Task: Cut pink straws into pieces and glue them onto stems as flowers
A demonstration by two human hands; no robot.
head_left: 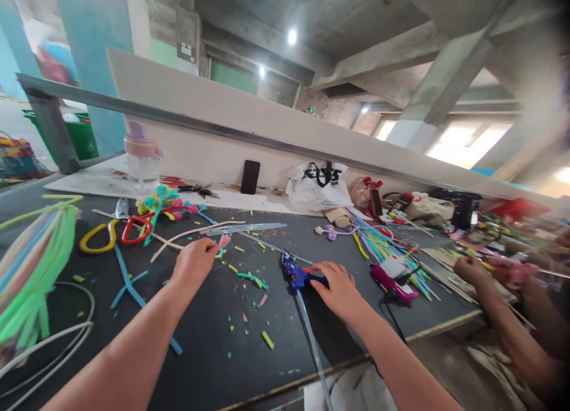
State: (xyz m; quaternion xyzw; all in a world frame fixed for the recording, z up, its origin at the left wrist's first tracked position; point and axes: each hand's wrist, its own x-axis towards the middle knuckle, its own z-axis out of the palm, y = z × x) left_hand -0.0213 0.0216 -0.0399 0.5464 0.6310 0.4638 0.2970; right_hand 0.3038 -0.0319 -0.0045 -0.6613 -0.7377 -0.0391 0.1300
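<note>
My right hand (339, 287) is closed round a blue glue gun (297, 274) that lies on the dark worktable (209, 351), with a clear glue stick (312, 340) trailing from its back toward me. My left hand (196, 261) rests on the table with its fingers curled, pinching a small pink piece (224, 240). Short coloured scraps (252, 277) are scattered between the two hands. Long clear glue sticks (249, 228) lie just beyond my left hand.
A bundle of coloured pipe cleaners (31, 268) lies at the left. Yellow and red loops (118, 231), a fuzzy flower piece (167, 202), a bottle (141, 158), a phone (250, 176) and a plastic bag (318, 185) sit further back. Another person's hands (472, 271) work at the right beside a pink glue gun (392, 280).
</note>
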